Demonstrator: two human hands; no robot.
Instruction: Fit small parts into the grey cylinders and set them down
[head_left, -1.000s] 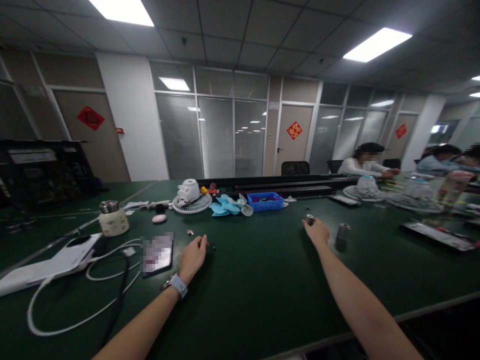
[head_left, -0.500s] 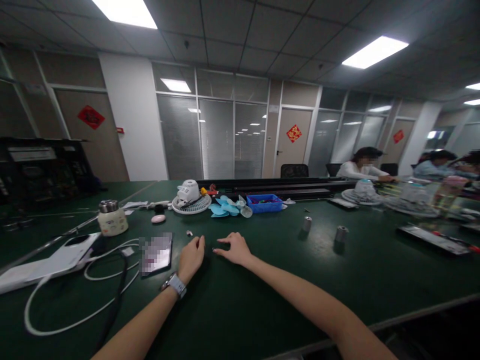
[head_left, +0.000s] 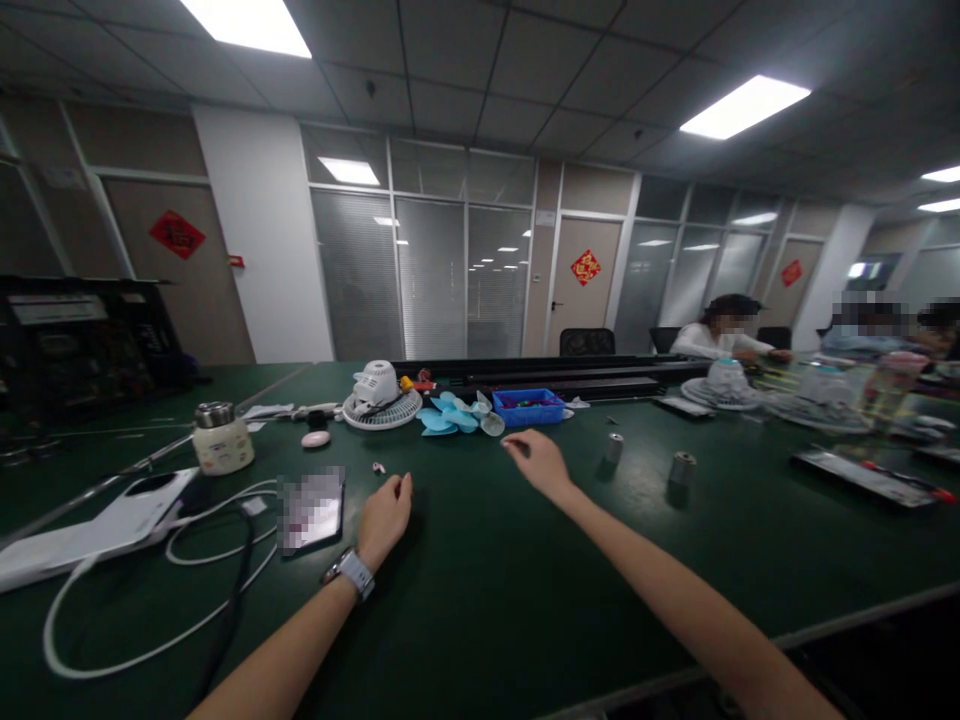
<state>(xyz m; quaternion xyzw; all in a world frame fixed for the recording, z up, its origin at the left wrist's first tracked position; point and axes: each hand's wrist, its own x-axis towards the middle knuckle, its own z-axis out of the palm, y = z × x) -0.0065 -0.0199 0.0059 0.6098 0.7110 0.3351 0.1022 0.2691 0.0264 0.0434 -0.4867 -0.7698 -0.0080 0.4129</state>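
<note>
My left hand (head_left: 384,520) rests low over the green table, fingers curled in and thumb against them; whatever it may hold is hidden. A small white-and-pink earbud-like piece (head_left: 379,468) lies just beyond its knuckles. Farther right, my right hand (head_left: 541,463) is raised a little, thumb and fingertips drawn together, and any small thing between them is too tiny to make out. Close beyond that hand are light-blue fan blades (head_left: 448,414) and a blue tray (head_left: 531,408) of small parts. Two metal cylinders (head_left: 614,447) stand upright to its right.
A phone (head_left: 315,510) and white cable lie left of my left hand, with a cream jar (head_left: 223,440) behind. A white fan body (head_left: 377,390) sits on its round grille. Black rails (head_left: 555,380) cross the back. A person (head_left: 724,330) works at the far right.
My right hand has moved right and away from me, from beside my left hand toward the blue tray, its thumb and fingers closing together. My left hand has barely moved.
</note>
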